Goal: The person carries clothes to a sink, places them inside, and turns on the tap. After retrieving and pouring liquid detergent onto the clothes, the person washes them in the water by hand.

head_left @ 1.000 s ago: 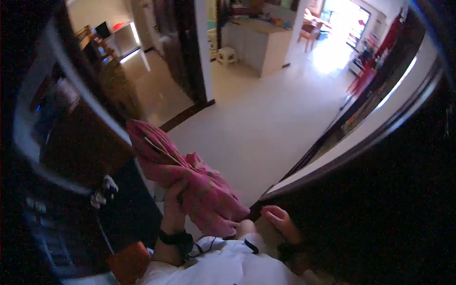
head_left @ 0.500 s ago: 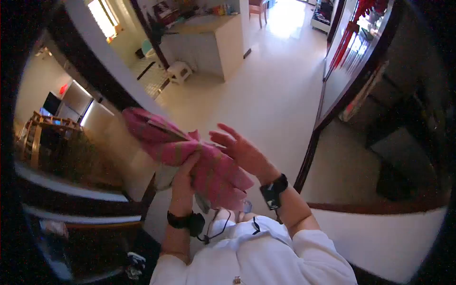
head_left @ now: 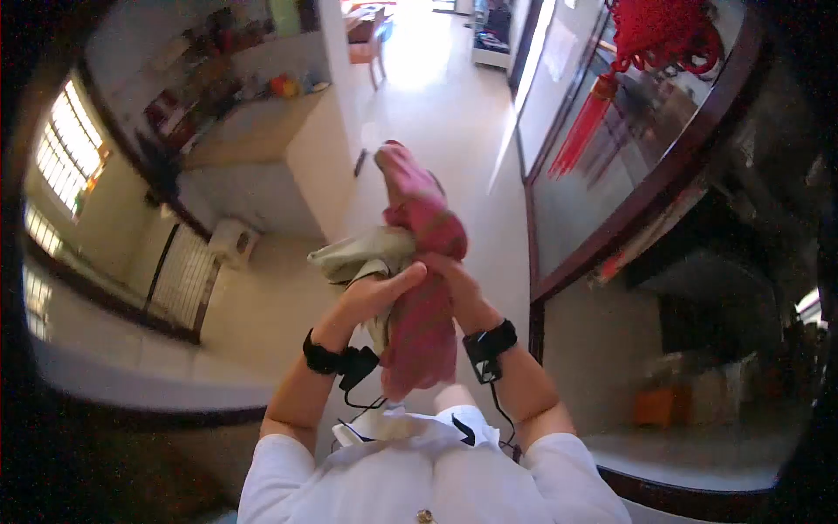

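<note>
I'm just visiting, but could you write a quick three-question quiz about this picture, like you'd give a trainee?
1. True or false: the right hand touches the pink cloth.
2. Choose one. The hanging tassel at the picture's upper right is: A) blue; B) red; C) white.
3. Fill in the blank: the pale cloth sticks out on the picture's ____ side of the pink cloth.

Key: 1. True. 2. B. 3. Left.

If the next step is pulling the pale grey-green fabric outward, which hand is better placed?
Probably the left hand: the pale grey-green fabric sticks out close beside it. The right hand is on the opposite side, against the pink patterned cloth.
</note>
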{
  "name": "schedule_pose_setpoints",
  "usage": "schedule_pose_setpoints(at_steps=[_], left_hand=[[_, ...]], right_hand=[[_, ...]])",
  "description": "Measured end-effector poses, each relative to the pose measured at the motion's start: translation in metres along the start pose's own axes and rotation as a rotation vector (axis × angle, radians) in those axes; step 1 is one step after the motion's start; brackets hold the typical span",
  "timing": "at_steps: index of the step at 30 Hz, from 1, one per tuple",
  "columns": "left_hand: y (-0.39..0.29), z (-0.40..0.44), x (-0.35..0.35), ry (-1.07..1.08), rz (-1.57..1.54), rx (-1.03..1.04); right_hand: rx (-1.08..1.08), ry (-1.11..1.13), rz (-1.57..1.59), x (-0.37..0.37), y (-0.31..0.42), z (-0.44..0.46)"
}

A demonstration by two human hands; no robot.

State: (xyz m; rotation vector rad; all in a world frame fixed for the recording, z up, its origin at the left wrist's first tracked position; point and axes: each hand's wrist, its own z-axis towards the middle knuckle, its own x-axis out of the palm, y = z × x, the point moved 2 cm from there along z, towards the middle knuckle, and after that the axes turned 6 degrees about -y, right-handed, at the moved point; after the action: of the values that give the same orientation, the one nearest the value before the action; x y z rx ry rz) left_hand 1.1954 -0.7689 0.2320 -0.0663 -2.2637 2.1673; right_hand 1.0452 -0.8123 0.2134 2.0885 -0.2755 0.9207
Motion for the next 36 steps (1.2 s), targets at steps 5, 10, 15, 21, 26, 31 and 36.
schedule_pose_setpoints(at_steps=[5,10,15,21,26,31,36], left_hand=[[0.014,0.028,0.054,-0.238,0.553,0.532],[0.023,0.148,0.082,-0.426,0.572,0.949],[0.020,0.072,0.095,-0.307,0.701,0.909],[0.053,0.153,0.140,-0.242,0.452,0.845],[0.095,0.216,0.094,-0.030,0.293,0.735],[0.102,0.388,0.049,0.207,0.122,0.566],[0.082,0.549,0.035,0.408,0.177,-0.243]], right_hand=[[-0.573,-0.143,0.016,-0.077,0.079,0.055],[-0.550,-0.050,0.235,-0.079,0.172,0.147],[-0.482,-0.210,0.246,-0.059,0.125,0.111],[-0.546,-0.097,0.396,-0.097,0.178,0.165],[-0.660,-0.339,0.450,-0.126,0.181,0.282],[-0.637,-0.104,0.463,-0.104,0.294,0.385],[-0.623,-0.203,0.548,-0.049,0.365,0.441]])
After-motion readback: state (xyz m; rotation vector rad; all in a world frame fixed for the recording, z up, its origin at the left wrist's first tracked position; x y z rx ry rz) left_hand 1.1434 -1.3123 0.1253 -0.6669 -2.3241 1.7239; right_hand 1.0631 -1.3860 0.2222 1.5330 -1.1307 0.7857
